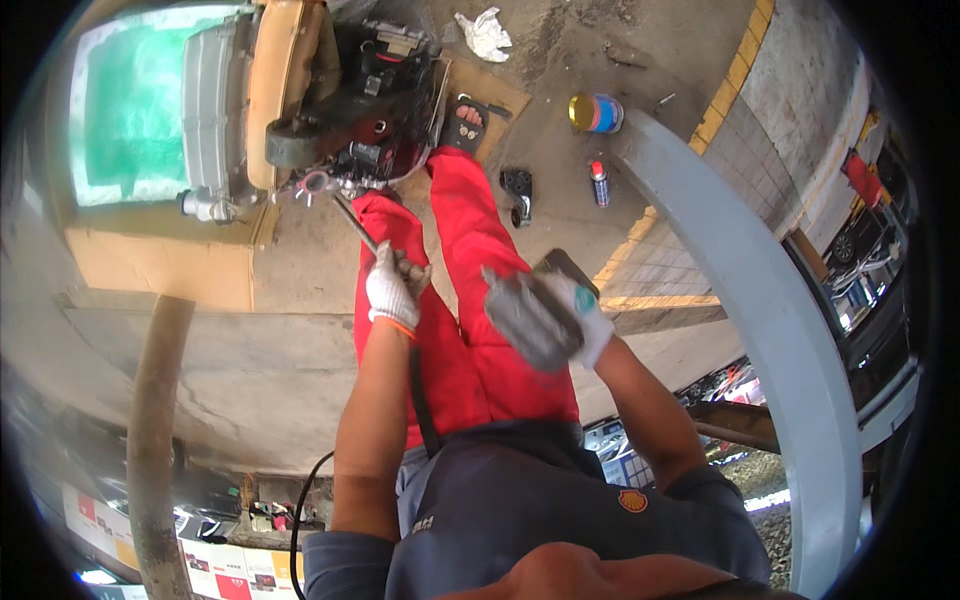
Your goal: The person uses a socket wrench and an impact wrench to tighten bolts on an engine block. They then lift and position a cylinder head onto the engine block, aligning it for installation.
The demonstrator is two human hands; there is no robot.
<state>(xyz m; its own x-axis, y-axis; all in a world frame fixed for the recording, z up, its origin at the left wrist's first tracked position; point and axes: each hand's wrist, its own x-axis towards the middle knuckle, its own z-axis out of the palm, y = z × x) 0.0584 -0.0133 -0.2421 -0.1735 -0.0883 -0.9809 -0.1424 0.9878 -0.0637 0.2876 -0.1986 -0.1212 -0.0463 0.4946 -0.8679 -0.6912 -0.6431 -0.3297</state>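
My left hand point(393, 288), in a white knit glove, is closed around the lower end of a slim metal rod point(354, 220). The rod slants up and left toward dark machine parts point(375, 120) beyond my knees. On the right, my gloved right hand point(590, 320) grips a grey, rounded, block-like part point(533, 320) above my red-trousered thigh. Motion blurs this part, so its exact kind does not show. Behind that hand lies a dark flat object point(568, 270), partly hidden.
A black bracket point(518, 195), a red-capped spray can point(600, 185) and a blue tin point(598, 113) are on the floor ahead. Cardboard point(160, 265) lies at the left. A curved grey rail point(770, 260) rises on the right, a brown post point(155, 420) on the left.
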